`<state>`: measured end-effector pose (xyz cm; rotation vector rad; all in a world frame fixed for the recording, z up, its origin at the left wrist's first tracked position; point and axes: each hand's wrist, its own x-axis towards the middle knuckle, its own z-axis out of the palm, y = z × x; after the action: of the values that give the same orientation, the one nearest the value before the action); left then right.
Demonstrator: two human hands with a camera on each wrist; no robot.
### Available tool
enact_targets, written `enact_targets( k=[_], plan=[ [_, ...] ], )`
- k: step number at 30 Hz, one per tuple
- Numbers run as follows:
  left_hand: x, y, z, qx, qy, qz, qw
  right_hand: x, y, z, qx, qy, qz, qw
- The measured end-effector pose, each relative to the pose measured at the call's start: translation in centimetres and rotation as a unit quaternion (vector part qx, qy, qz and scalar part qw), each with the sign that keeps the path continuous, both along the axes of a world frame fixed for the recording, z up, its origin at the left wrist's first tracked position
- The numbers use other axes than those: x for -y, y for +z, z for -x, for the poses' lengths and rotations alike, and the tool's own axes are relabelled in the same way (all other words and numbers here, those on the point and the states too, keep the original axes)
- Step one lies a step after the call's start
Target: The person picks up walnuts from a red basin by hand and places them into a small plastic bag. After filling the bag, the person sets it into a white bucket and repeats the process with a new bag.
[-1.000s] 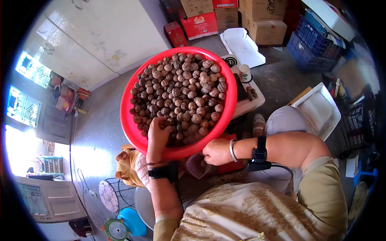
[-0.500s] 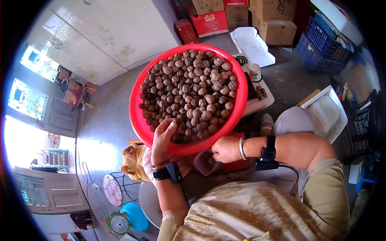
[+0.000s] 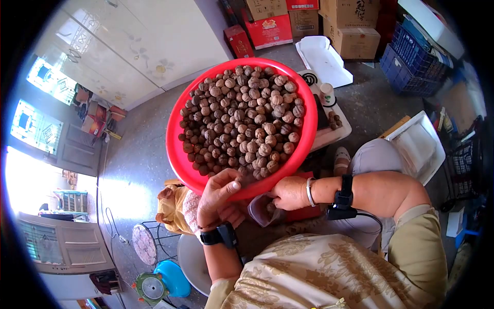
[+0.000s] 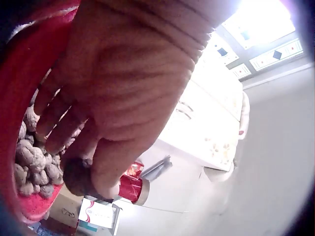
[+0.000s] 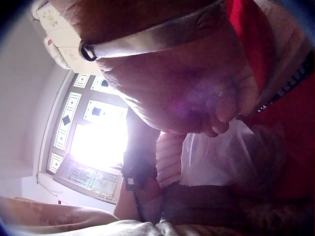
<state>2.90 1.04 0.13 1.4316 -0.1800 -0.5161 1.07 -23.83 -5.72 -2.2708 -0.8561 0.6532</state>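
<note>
One rough, round walnut (image 4: 78, 180) is pinched in the left hand (image 3: 217, 193); the curled right hand (image 3: 290, 192) grips a filmy, clear bag (image 3: 261, 212).

White cabinets (image 3: 139, 36) border a grey floor (image 3: 141, 136) (glossy toward the bright windows (image 3: 50, 81)).

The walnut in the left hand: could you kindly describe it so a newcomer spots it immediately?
Find the red basin heaped with walnuts, then the left hand at its near rim. The walnut is the dark one pinched there, apart from the others.
</note>
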Motion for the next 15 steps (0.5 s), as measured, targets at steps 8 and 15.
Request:
enact_targets(
  k=[8, 15],
  plan=[
    [0.1, 1.0, 0.1, 0.159, -0.214, -0.135, 0.954, 0.3, 0.7, 0.2, -0.019, -0.009, -0.009, 1.000],
    [1.0, 0.2, 0.4, 0.010, -0.011, -0.160, 0.987, 0.2, 0.1, 0.2, -0.015, -0.022, 0.000, 1.000]
  ],
)
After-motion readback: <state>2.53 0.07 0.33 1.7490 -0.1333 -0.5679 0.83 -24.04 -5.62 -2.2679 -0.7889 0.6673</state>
